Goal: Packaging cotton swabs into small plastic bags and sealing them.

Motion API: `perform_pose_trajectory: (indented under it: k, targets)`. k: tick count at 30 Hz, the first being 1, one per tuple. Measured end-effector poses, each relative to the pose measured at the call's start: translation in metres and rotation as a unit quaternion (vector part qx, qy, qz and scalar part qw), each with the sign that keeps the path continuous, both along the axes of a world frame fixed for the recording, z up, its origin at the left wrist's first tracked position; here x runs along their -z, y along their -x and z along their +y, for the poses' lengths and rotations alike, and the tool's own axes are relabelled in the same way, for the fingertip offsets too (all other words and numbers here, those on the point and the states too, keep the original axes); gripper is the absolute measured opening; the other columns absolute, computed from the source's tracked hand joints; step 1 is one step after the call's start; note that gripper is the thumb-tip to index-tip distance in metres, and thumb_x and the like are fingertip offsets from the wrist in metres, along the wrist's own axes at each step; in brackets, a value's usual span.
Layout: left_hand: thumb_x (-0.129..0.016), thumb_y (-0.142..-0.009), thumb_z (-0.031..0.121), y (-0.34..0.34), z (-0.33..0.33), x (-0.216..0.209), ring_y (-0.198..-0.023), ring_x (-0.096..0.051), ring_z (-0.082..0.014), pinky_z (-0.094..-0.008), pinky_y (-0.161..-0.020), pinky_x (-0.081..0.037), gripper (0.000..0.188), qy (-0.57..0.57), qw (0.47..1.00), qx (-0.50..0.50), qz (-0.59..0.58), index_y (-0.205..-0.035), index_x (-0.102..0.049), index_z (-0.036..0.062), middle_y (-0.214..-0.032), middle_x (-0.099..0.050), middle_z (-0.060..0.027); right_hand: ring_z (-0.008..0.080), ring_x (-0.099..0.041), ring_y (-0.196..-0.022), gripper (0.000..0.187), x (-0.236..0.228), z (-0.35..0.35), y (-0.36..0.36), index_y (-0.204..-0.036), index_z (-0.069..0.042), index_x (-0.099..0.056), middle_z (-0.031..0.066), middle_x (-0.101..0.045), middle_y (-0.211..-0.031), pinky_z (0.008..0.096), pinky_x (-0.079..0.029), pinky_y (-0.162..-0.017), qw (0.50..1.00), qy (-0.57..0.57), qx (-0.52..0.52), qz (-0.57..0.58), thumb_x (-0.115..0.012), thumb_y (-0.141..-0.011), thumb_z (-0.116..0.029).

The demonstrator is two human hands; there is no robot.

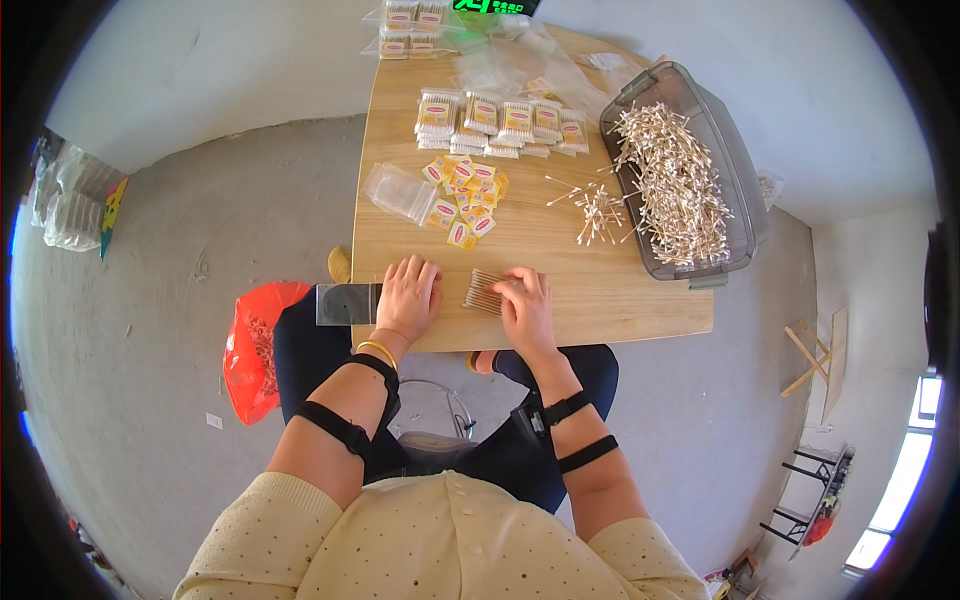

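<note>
A row of cotton swabs [482, 291] lies side by side on the table [600, 300] near its front edge. My right hand [528, 310] is closed over the right ends of the row, thumb and fingers against the swabs. To the left of the row, my left hand [406, 300] rests on the tabletop, fingers loosely bent and slightly apart, with nothing seen in it. Beside that wrist, a dark flat square [347, 304] in a clear cover sits at the table's left edge. Beyond my hands are scattered yellow-and-white cards [465, 200] and clear plastic bags [400, 193].
A grey bin [625, 190] full of loose swabs stands at the right, with a small swab pile [598, 215] beside it. Packed swab bags [480, 113] are stacked at the back. A red plastic bag [240, 350] is by my left leg.
</note>
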State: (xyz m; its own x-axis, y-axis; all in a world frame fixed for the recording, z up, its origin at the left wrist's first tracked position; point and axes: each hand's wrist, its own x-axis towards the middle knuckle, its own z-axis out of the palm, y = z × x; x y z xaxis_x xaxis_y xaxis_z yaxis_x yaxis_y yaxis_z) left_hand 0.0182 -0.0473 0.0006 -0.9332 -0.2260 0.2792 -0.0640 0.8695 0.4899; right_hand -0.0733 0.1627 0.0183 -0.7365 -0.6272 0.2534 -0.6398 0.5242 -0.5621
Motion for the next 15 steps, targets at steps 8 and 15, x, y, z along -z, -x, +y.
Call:
perform_pose_trajectory:
  k: [8, 15]
  targets:
    - [-0.064, -0.080, 0.008, -0.0004, 0.0003, -0.0013, -0.093, -0.059, -0.0280, -0.0421, -0.082, -0.044, 0.018, 0.003, 1.000, -0.001, 0.005, -0.095, -0.055, 0.0114, -0.093, -0.056, -0.0071, 0.0358, -0.053, -0.117, 0.021, -0.0033, 0.0020, -0.0048, -0.096, -0.011, -0.075, 0.0111, -0.058, -0.120, 0.0485, -0.045, -0.093, 1.000, 0.000, -0.014, 0.002, -0.065, -0.082, 0.001]
    - [-0.064, -0.080, 0.008, 0.0000, -0.0003, 0.0002, -0.092, -0.059, -0.0277, -0.0420, -0.082, -0.044, 0.018, 0.004, 1.000, -0.002, 0.006, -0.095, -0.055, 0.0117, -0.092, -0.056, -0.0069, 0.0360, -0.053, -0.117, 0.021, -0.0037, 0.0018, -0.0036, -0.095, -0.011, -0.075, 0.0111, -0.057, -0.120, 0.0488, -0.046, -0.093, 1.000, -0.012, -0.016, 0.003, -0.066, -0.080, 0.001]
